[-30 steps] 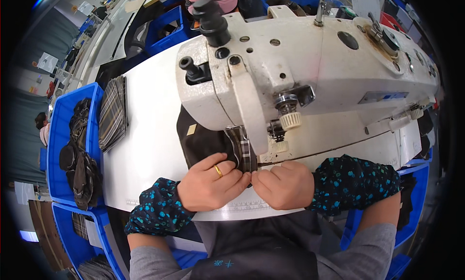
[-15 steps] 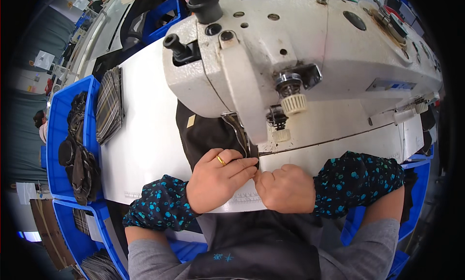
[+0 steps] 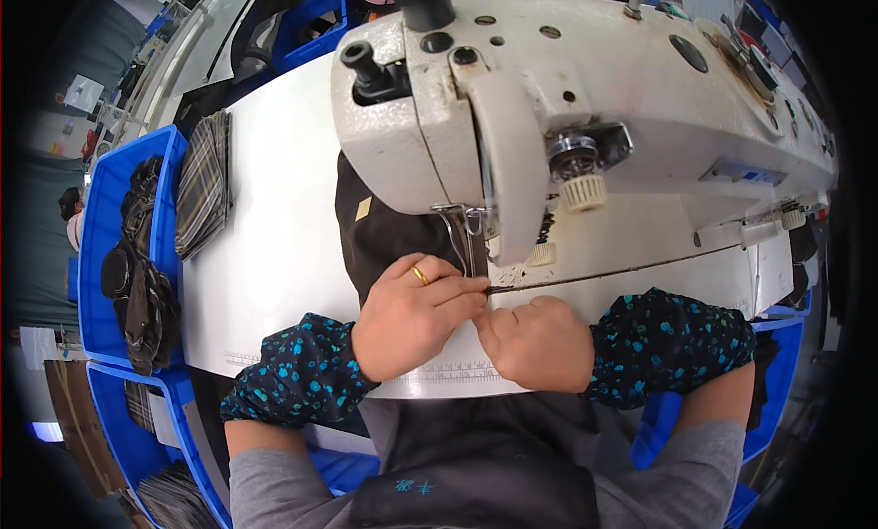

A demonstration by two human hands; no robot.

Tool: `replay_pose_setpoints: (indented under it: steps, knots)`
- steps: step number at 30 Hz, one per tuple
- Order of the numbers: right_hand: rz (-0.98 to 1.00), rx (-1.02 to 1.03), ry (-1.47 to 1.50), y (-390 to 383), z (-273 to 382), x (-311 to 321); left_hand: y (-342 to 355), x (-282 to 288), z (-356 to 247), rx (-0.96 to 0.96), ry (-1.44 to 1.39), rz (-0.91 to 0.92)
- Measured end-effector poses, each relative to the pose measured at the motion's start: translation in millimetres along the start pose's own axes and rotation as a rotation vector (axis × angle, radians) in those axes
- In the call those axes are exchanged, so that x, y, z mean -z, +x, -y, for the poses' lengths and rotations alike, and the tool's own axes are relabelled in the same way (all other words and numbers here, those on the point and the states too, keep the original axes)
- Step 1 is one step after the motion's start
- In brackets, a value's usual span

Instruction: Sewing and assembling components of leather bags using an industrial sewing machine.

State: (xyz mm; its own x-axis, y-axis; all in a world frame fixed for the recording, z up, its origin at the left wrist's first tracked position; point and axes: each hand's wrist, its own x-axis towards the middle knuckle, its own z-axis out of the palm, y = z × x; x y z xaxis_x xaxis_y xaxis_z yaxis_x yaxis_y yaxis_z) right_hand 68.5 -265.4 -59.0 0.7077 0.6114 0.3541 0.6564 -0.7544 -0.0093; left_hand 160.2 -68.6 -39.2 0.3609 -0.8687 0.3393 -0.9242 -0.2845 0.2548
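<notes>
A dark brown fabric piece (image 3: 389, 245) with a metal zipper along its right side and a small cream tag (image 3: 364, 208) lies partly under the head of a white sewing machine (image 3: 530, 154). My left hand (image 3: 416, 314), a gold ring on one finger, rests on its near end, fingers stretched out and pressing it against the white table. Close beside it on the right, my right hand (image 3: 538, 343) is curled, thumb and forefinger pinched at the fabric's near edge. The fingers cover that edge, and the machine head hides the fabric's far right part.
A stack of plaid fabric pieces (image 3: 206, 186) lies at the table's left. Blue bins (image 3: 94, 255) holding dark brown pieces stand past the left edge; another blue bin (image 3: 777, 392) is at the right. A ruler strip (image 3: 448, 375) runs along the table's near edge.
The view has shifted, so the machine sits farther right. The zipper's stretch near the needle is now more hidden by the machine head. Both hands keep nearly the same pose.
</notes>
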Motion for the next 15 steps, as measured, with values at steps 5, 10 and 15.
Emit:
replay_pose_setpoints:
  steps: [5, 10, 15]
  knots:
    - [-0.092, -0.009, -0.044, 10.7, -14.0, -7.4, 8.7, -4.3, 17.1, 0.022, 0.018, -0.028]
    - [-0.076, -0.058, -0.045, 18.1, -26.3, -12.4, 17.7, -5.5, 33.7, 0.034, 0.007, -0.047]
    - [-0.037, -0.13, -0.004, 18.8, -29.5, -15.1, 19.1, -5.9, 30.1, 0.081, 0.146, -0.094]
